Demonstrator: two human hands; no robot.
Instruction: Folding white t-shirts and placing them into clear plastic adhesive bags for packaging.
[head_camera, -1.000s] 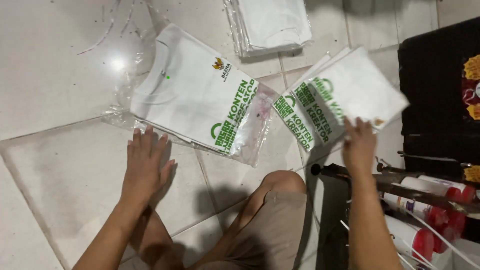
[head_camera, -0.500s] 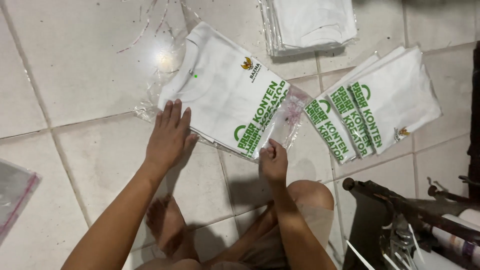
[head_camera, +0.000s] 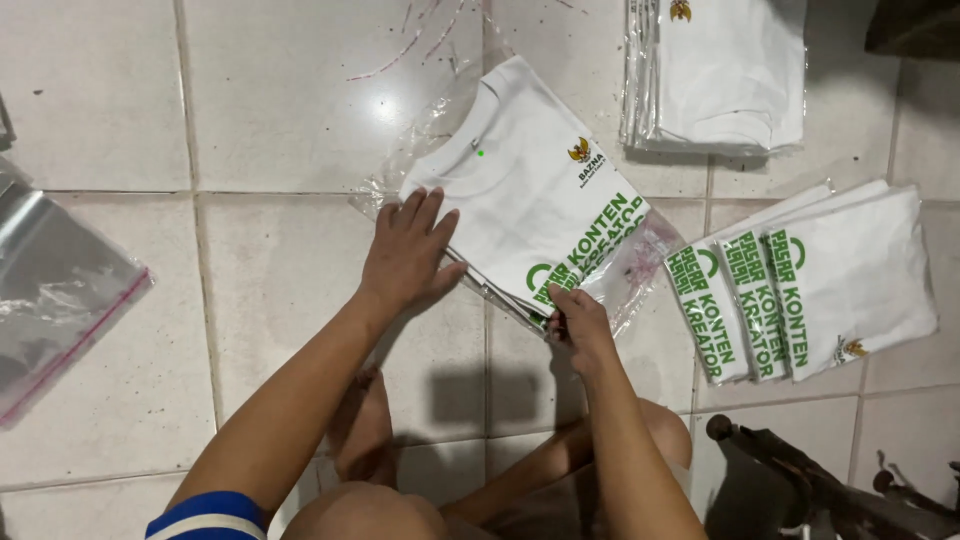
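Shirt (head_camera: 525, 205), half inside a clear bag (head_camera: 640, 262) on the floor tiles: left hand (head_camera: 408, 252) stays flat, fingers spread, while right hand (head_camera: 575, 318), having set down the stack (head_camera: 810, 280), now pinches the bag's edge.

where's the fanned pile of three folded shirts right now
In the head view the fanned pile of folded shirts lies on the tile floor at right, beside the bagged shirt and below the upper stack.

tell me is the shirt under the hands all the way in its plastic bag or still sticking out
Partly in. The folded white shirt lies inside the clear bag, whose open end extends past the shirt's lower edge, unsealed. Left hand presses on it; right hand pinches the corner.
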